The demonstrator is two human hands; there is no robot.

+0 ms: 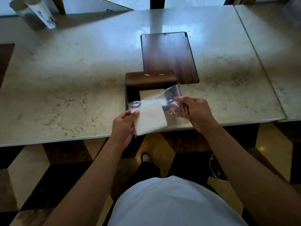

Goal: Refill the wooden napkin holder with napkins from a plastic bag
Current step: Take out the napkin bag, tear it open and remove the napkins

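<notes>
Your left hand [123, 126] has its grip closed on one stack of napkins [150, 119]; your right hand [195, 111] pinches one clear plastic bag [172, 97]. Both hang above the open wooden holder [146, 80] at the table [65, 79] edge. One wooden lid [169, 56] lies behind it, two cups [32, 10] far left.

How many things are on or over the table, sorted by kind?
Wooden napkin holder: 1
Wooden lid: 1
Plastic bag: 1, held by the right hand
Napkin stack: 1, held by the left hand
Cups: 2, far left corner
Total: 6
</notes>
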